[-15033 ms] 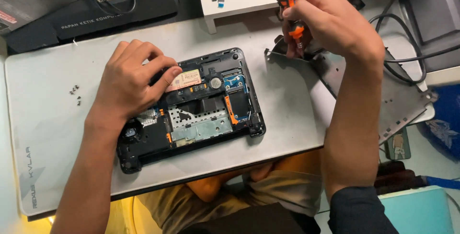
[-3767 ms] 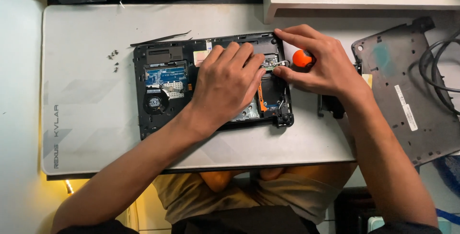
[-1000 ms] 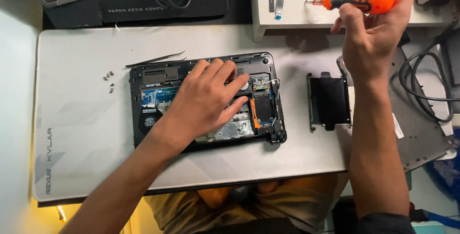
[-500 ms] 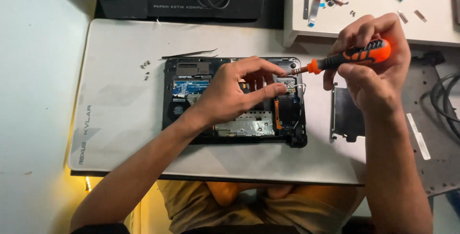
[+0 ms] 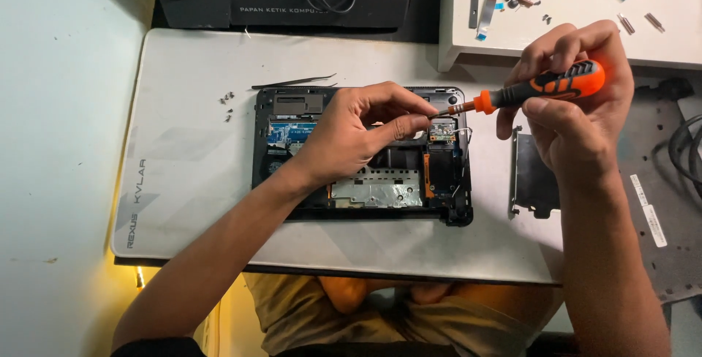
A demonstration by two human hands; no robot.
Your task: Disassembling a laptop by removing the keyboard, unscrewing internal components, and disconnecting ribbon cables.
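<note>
An opened black laptop [image 5: 365,197] lies underside up on a white mat [image 5: 190,181], its boards and a small green card [image 5: 442,132] exposed. My left hand [image 5: 351,137] rests over its middle, thumb and forefinger pinched together at the metal tip of a screwdriver [image 5: 556,85]. Whatever sits between those fingertips is too small to see. My right hand [image 5: 578,119] grips the screwdriver's orange and black handle above the laptop's right edge, holding it almost level with the tip pointing left.
A removed dark drive in its bracket [image 5: 532,178] lies right of the laptop, beside the grey bottom cover [image 5: 658,196] and cables [image 5: 687,153]. Tweezers [image 5: 292,82] and loose screws [image 5: 227,104] lie upper left. Black boxes [image 5: 292,7] and a white tray [image 5: 578,39] with small parts stand behind.
My right hand has brought the screwdriver down from over the white tray to the laptop. My left hand has lifted off the laptop and pinched at the screwdriver's tip.
</note>
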